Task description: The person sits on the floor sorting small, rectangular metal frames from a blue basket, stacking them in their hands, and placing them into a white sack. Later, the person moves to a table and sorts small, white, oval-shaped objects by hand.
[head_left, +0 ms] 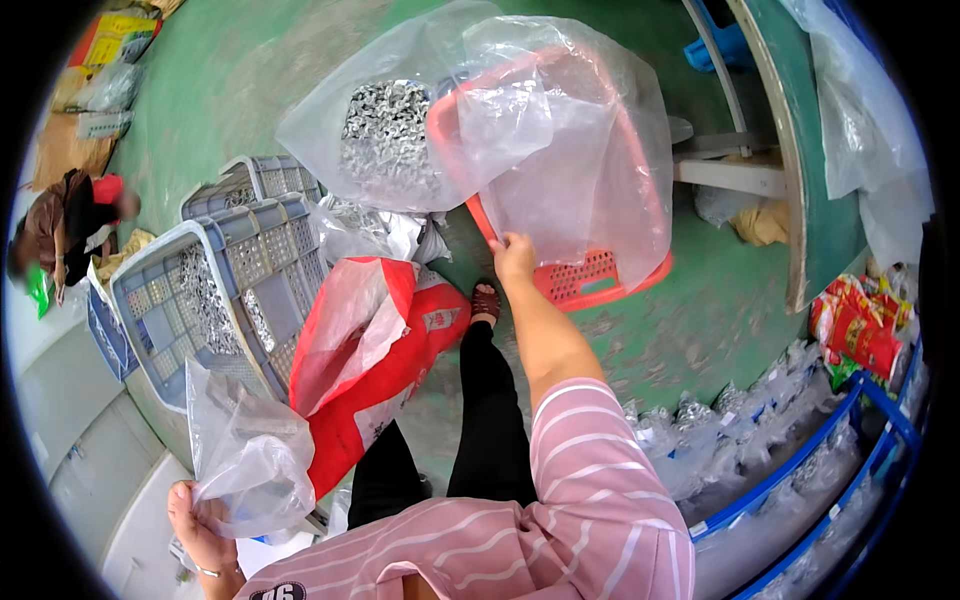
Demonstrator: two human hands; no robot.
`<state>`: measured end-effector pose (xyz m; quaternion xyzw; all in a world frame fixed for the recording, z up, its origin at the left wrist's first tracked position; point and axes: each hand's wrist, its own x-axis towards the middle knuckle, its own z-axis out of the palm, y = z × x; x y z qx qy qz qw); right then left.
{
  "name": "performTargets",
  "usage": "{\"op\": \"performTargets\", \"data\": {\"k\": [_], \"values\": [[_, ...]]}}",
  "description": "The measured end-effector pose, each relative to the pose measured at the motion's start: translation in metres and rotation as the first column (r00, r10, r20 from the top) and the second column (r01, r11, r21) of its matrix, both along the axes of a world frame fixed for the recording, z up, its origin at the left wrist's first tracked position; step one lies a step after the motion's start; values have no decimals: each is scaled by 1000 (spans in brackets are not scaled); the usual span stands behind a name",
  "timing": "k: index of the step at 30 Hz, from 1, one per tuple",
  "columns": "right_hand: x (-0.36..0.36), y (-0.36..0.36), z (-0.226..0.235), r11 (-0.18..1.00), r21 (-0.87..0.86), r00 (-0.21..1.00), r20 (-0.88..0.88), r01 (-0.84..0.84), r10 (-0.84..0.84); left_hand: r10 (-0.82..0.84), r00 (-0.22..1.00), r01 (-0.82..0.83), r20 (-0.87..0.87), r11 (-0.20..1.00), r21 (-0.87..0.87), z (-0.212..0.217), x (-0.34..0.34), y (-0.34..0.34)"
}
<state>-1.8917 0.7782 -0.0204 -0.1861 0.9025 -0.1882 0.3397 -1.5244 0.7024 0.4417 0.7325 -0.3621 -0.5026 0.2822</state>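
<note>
My left hand (pixel 203 530) is at the lower left, its fingers closed on a small clear plastic bag (pixel 255 465) that hangs in front of a red sack (pixel 350 425). With my arm stretched forward, my right hand (pixel 515 260) grips the near-left rim of an orange plastic basket (pixel 582 282). A large clear plastic sheet or liner (pixel 600 150) covers much of that basket; its slotted side shows at the bottom. Just left of the basket, small silver metal parts (pixel 385 130) lie heaped in another clear bag. The red sack gapes at its top, showing a pale lining.
Grey-blue crates (pixel 215 235) with metal parts stand at the left. A table (pixel 825 200) rises at the right, above a blue-framed rack (pixel 770 520) of bagged parts. Colourful packages (pixel 860 325) sit near the rack. Another person (pixel 75 225) is at the far left.
</note>
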Motion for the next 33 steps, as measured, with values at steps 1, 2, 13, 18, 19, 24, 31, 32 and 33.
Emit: {"op": "performTargets", "data": {"k": [1,2,13,18,19,24,31,32,33], "values": [[-3,6,7,1000,-21,1000,-20,-18,17,21,1000,-21,-14,1000,5,5,-3,3],[-5,16,16,996,-86,996,-83,7,-14,39,999,-39,-26,999,10,7,-2,5],[-24,18,373,579,-580,641,757,574,123,103,984,-88,-146,991,104,48,-10,44],[66,-43,486,383,-707,530,703,594,475,-52,927,115,-372,982,148,38,46,57],[107,-54,500,381,-714,489,688,587,536,-41,914,95,-403,989,115,44,61,68],[316,-57,554,-290,-851,193,-404,-438,894,-163,632,148,-757,985,-89,49,188,102],[501,-37,613,415,-796,81,425,-441,902,136,817,-151,-560,988,20,87,331,155],[507,-43,613,662,-666,90,678,-344,730,221,780,-285,-585,958,-18,83,349,167],[518,-55,604,843,-467,30,871,-266,491,327,771,-411,-546,911,-34,81,376,182]]}}
